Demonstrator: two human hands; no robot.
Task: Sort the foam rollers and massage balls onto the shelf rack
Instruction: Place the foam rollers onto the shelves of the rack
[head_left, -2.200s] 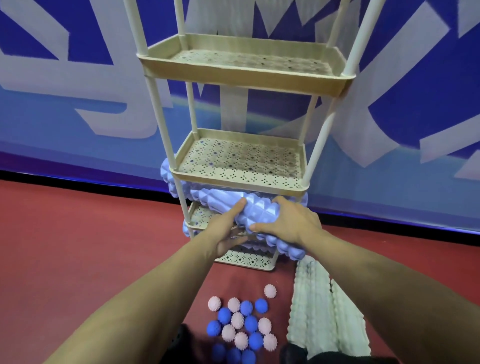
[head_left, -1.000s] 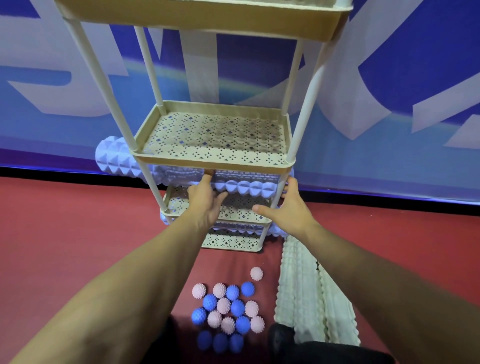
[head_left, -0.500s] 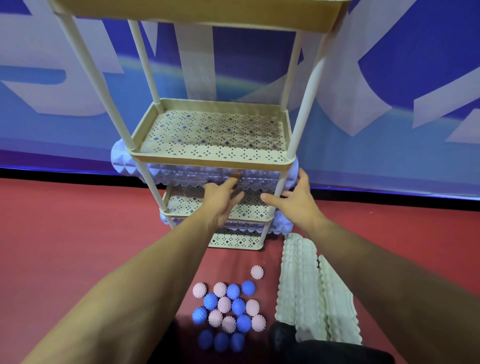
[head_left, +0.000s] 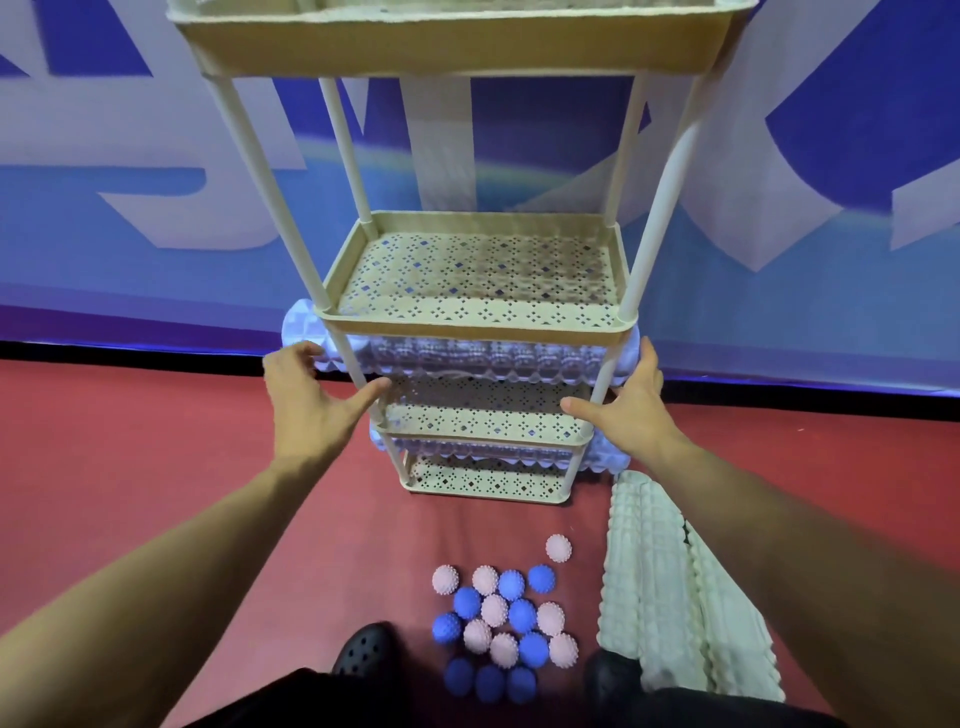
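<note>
A cream shelf rack (head_left: 478, 330) with perforated tiers stands on the red floor. A lilac knobbly foam roller (head_left: 483, 358) lies across one tier, its ends sticking out both sides. A second lilac roller (head_left: 602, 457) lies on the tier below. My left hand (head_left: 306, 400) touches the upper roller's left end with spread fingers. At that roller's right end, beside the rack's post, my right hand (head_left: 631, 402) is spread flat. Neither hand grips anything. Several pink and blue spiky massage balls (head_left: 501, 623) lie clustered on the floor. Pale green foam rollers (head_left: 670, 587) lie to their right.
A blue and white banner wall (head_left: 156, 208) runs close behind the rack. My black shoes (head_left: 363, 652) stand just in front of the balls. Red floor (head_left: 130, 467) spreads to the left and right of the rack.
The lilac roller went from my two-handed grip onto the tier and slid in. My hands let go and moved apart to its two ends.
</note>
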